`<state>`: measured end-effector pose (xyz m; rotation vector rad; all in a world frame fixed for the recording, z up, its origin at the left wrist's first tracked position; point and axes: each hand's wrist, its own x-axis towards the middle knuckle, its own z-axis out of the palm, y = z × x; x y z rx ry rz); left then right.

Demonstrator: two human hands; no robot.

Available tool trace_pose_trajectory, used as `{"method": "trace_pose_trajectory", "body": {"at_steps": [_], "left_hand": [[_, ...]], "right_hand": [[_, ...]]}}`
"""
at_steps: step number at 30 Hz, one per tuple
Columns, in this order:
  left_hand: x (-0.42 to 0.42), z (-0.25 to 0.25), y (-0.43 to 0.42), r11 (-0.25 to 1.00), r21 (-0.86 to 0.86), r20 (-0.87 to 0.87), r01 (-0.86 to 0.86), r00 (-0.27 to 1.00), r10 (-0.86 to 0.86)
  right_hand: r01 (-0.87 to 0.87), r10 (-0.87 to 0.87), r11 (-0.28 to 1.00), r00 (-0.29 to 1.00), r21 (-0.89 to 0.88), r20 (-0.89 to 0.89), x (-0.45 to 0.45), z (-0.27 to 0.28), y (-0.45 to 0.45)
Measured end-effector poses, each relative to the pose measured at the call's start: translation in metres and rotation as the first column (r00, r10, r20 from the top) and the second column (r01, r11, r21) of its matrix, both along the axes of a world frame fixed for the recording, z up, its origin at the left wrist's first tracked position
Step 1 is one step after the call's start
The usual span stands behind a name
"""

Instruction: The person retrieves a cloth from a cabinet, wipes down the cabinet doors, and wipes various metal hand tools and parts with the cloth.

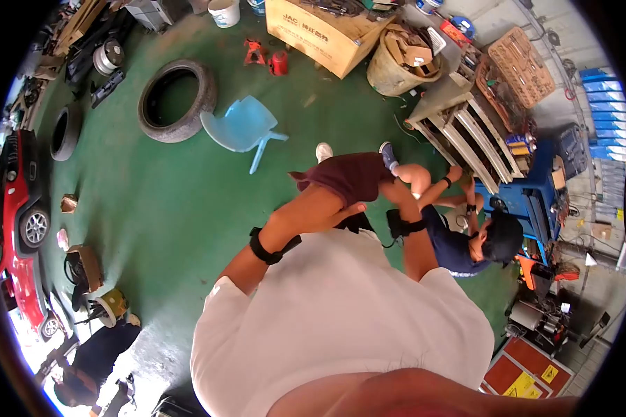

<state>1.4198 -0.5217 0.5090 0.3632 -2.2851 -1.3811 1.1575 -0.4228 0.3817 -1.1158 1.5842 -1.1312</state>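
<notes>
A: What is the left grip [320,217] doing?
B: That bare hand lies against the maroon cloth [348,177], thumb along the near side. The other fingers are hidden, so I can't tell whether it is closed on it.
A: And the right grip [398,198]?
B: At the cloth's other end, fingers out of sight; I can't tell there either.
A: So where is the cloth?
B: In front of the white shirt [341,299], between the two hands. It may be a garment being worn.
A: Which step, then?
B: I'd judge both hands are simply at the cloth. Any next move calls for a clear view of the fingers and care on the right.
A: Why the right?
B: A crouching co-worker [459,240] is close beside that arm, hands at a metal frame [476,139], so swinging outward looks cramped.
A: Farther out?
B: A blue chair [240,128] and a tyre [207,90] touch or nearly touch on the green floor [181,208], obstructing the way ahead to the left.
</notes>
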Motion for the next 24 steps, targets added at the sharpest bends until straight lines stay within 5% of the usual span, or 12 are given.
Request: {"method": "trace_pose_trajectory", "body": {"at_steps": [2,5,8,9,10,12,16,18,19,20,22,24], "left_hand": [[-0.016,-0.028,-0.038,0.985,-0.103,-0.036,-0.140,0.990,0.137],[-0.037,-0.096,-0.092,0.963,-0.266,0.601,0.049,0.789,0.126],[-0.070,-0.115,-0.160,0.884,-0.463,0.356,-0.068,0.899,0.256],[-0.084,-0.113,-0.178,0.944,-0.310,0.289,-0.111,0.935,0.204],[-0.098,-0.108,-0.188,0.979,-0.136,0.211,-0.149,0.961,0.176],[-0.124,-0.081,-0.212,0.965,0.125,0.160,-0.231,0.965,0.210],[-0.142,-0.119,-0.270,0.878,0.415,0.245,-0.239,0.959,0.145],[-0.151,-0.113,-0.297,0.951,0.238,0.259,-0.199,0.956,0.136],[-0.152,-0.120,-0.316,0.991,-0.095,0.307,-0.093,0.944,0.118],[-0.158,-0.123,-0.334,0.992,-0.083,0.310,-0.096,0.943,0.117],[-0.178,-0.109,-0.377,0.938,0.292,0.171,-0.189,0.975,0.144],[-0.188,-0.099,-0.414,0.933,0.323,0.110,-0.160,0.985,0.131]], "right_hand": [[0.004,-0.002,1.000,0.980,0.008,-0.199,-0.041,-0.003,-0.034],[-0.138,0.129,0.990,0.871,0.016,-0.474,-0.082,-0.003,-0.103],[-0.308,0.312,0.950,0.936,0.050,-0.160,-0.089,0.026,-0.191],[-0.342,0.335,0.935,0.938,0.089,0.083,-0.087,0.042,-0.217],[-0.589,0.589,0.807,0.808,-0.041,-0.016,-0.093,0.051,-0.245],[-0.655,0.633,0.745,0.754,0.128,0.175,-0.090,0.054,-0.277],[-0.697,0.700,0.713,0.701,-0.079,0.139,-0.084,0.072,-0.339],[-0.792,0.799,0.598,0.601,-0.123,0.021,-0.090,0.070,-0.366],[-0.792,0.800,0.599,0.599,-0.120,0.036,-0.093,0.074,-0.380],[-0.753,0.762,0.647,0.642,-0.122,0.080,-0.099,0.082,-0.394],[-0.716,0.725,0.689,0.679,-0.113,0.120,-0.111,0.084,-0.424],[-0.600,0.591,0.792,0.800,0.117,0.103,-0.130,0.078,-0.453]]}}
